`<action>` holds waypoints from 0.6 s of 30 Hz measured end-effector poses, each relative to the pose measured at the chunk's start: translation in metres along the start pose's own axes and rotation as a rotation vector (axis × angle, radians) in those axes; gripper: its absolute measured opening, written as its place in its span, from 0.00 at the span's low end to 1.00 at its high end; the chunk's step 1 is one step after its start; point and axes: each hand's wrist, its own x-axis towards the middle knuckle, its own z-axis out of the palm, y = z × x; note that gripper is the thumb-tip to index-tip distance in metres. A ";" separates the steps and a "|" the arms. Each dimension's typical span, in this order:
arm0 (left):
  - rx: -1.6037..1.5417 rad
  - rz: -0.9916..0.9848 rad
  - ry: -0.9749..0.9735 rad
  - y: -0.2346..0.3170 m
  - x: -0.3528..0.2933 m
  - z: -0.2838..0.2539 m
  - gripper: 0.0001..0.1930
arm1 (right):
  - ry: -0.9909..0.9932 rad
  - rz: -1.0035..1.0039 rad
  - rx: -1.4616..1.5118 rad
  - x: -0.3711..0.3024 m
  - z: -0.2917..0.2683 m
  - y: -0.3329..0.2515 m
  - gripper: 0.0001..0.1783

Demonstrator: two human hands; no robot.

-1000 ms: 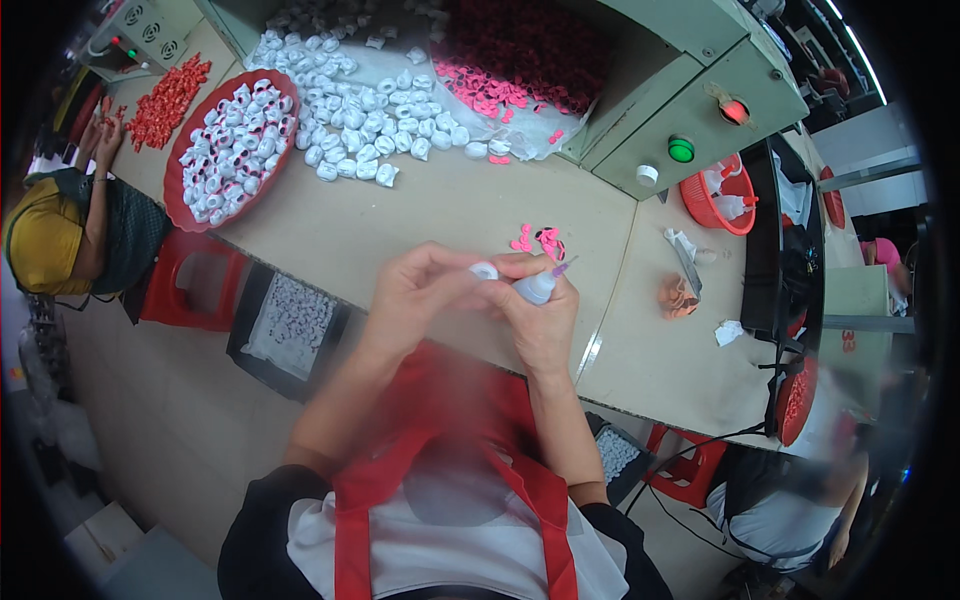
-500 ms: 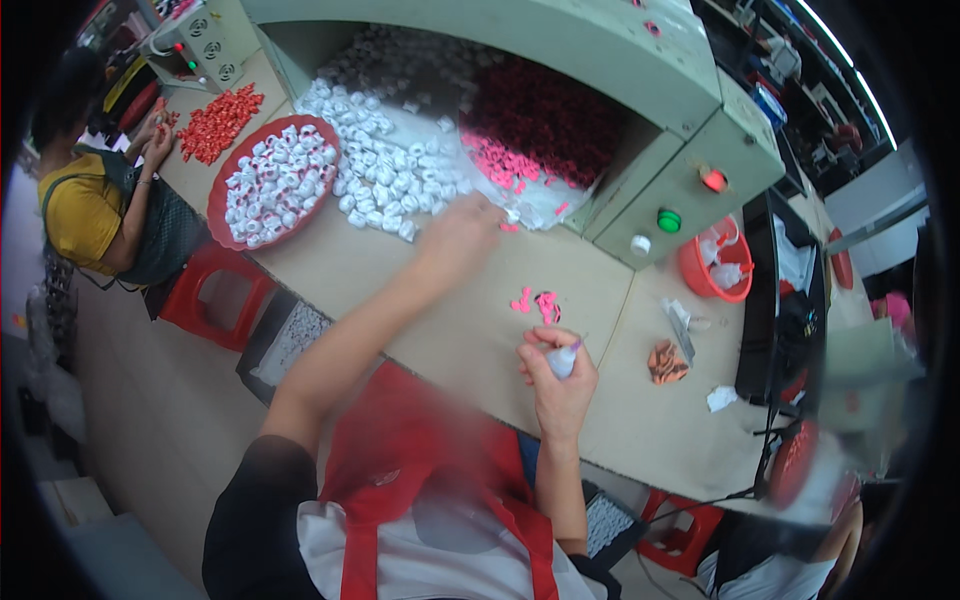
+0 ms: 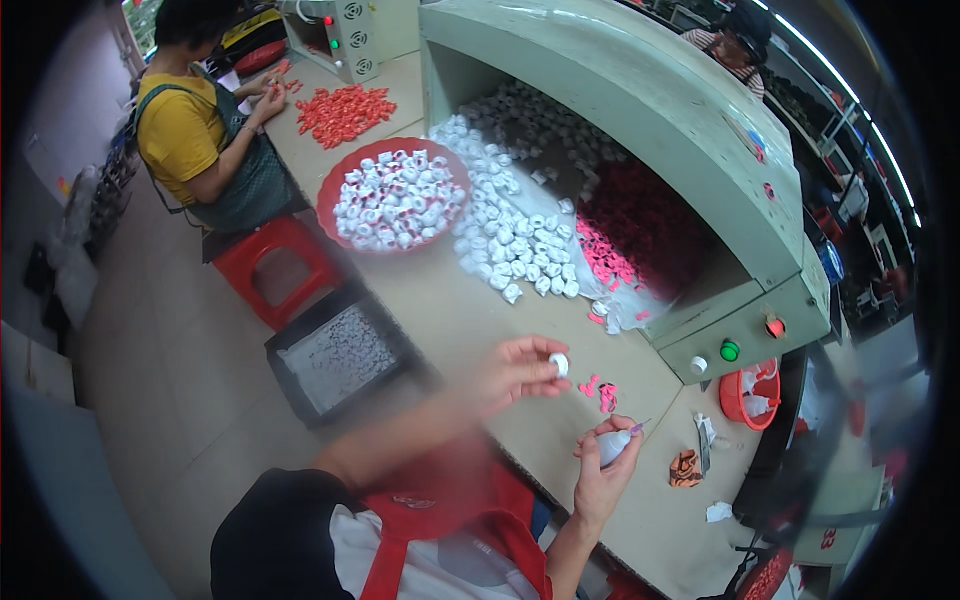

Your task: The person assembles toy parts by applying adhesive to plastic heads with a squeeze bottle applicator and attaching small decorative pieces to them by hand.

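Note:
Pinched between the fingertips of my left hand (image 3: 515, 372) is a small white rounded piece (image 3: 561, 365), held over the bench. My right hand (image 3: 603, 478) is closed around a small white squeeze bottle (image 3: 612, 445) with a purple collar and a thin needle tip, pointing up and to the right. Between and just beyond the two hands lie several small pink pieces (image 3: 606, 397) on the bench. Farther off, a heap of similar white pieces (image 3: 520, 245) spreads out of the opening of a pale green machine (image 3: 640, 90), beside a pile of pink pieces (image 3: 612, 255).
A red bowl (image 3: 330, 215) full of white pieces stands on the bench at left. At right are an orange-red basket (image 3: 735, 405) with bottles and a crumpled orange wad (image 3: 684, 470). A co-worker (image 3: 190, 130) handles orange-red pieces (image 3: 345, 115) at far left, near a red stool (image 3: 235, 262).
My left hand has come back from beside the heaps toward my right hand, now with a white piece in its fingers. The right hand still holds the bottle. The view has swung left.

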 end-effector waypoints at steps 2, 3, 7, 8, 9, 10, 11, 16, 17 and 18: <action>0.040 0.003 -0.019 -0.003 -0.015 0.004 0.14 | 0.015 -0.029 0.046 -0.002 0.006 -0.010 0.19; 0.080 -0.012 -0.052 -0.004 -0.021 0.008 0.14 | 0.051 -0.055 0.087 -0.004 0.008 -0.014 0.18; 0.279 0.213 -0.038 0.000 -0.025 0.021 0.16 | 0.223 0.028 0.083 -0.009 0.006 -0.031 0.17; 0.308 0.205 0.019 0.004 -0.031 0.030 0.15 | 0.217 0.029 0.096 -0.013 0.004 -0.036 0.18; 0.339 0.188 0.062 0.010 -0.034 0.037 0.15 | 0.225 0.029 0.107 -0.016 0.000 -0.038 0.18; 0.400 0.231 0.070 0.011 -0.035 0.039 0.16 | 0.273 -0.055 0.097 -0.019 0.003 -0.041 0.18; 0.465 0.280 0.074 0.008 -0.035 0.041 0.16 | 0.316 -0.144 0.088 -0.022 0.009 -0.041 0.18; 0.390 0.348 0.003 -0.005 -0.029 0.041 0.17 | 0.359 -0.364 -0.128 -0.031 0.013 -0.047 0.17; 0.397 0.338 -0.005 -0.007 -0.030 0.042 0.17 | 0.322 -0.341 -0.154 -0.034 0.011 -0.049 0.16; 0.401 0.330 -0.010 -0.008 -0.029 0.043 0.17 | 0.332 -0.336 -0.153 -0.035 0.009 -0.049 0.16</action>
